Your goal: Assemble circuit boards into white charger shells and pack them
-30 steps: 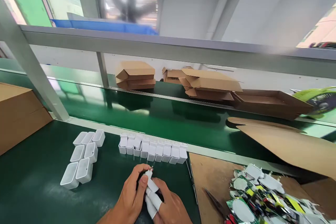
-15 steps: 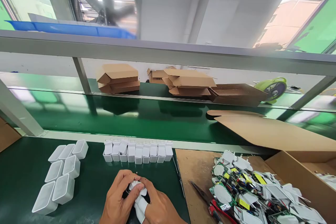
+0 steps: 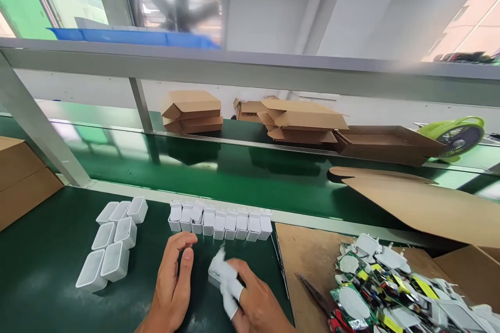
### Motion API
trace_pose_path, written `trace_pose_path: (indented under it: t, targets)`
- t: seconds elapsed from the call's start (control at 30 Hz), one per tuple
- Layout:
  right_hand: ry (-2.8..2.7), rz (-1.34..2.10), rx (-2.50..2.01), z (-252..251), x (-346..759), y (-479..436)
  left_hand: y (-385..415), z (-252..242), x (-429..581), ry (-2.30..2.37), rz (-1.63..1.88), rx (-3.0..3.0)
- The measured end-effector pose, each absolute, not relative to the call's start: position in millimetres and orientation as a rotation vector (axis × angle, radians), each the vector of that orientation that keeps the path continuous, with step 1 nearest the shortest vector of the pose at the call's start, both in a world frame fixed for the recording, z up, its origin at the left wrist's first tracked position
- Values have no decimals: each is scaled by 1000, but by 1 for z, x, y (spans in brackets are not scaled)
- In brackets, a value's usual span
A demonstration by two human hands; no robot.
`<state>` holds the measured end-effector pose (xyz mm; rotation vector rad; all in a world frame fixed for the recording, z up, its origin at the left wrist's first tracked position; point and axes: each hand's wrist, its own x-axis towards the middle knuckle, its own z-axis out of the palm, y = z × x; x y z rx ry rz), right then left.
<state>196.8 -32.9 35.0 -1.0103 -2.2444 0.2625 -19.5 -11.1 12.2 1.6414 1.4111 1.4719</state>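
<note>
An electronics assembly workshop is indicated by circuit boards heaped at near right beside pliers, white casings lined up on a green bench, and cardboard boxes stacked far off.

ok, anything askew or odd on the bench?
Yes: in the row of white cases, the third from left has its top piece tilted, out of line with its neighbours. The circuit boards at right lie jumbled, possibly normal.

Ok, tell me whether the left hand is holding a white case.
No: the left hand is open, apart from the white case that the right hand holds.
</note>
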Motion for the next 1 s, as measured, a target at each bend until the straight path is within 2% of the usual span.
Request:
trace_pose_path:
  t: [0.3,0.37,0.5,0.57,1.0]
  targets:
    - [-2182,519,-977,15,200,-28,-13,5,-17,1124,1273,1922]
    - [-1890,749,-1015,17,198,-25,-15,3,-14,1058,1259,1996]
    - [-1043,1452,-1048,27,191,-24,-20,-1,-5,1058,1269,2084]
    - [-807,1667,-998,33,186,-27,-22,-1,-2,1020,1331,2061]
    - [-626,1858,-909,38,179,-31,-21,-3,-1,991,1413,1974]
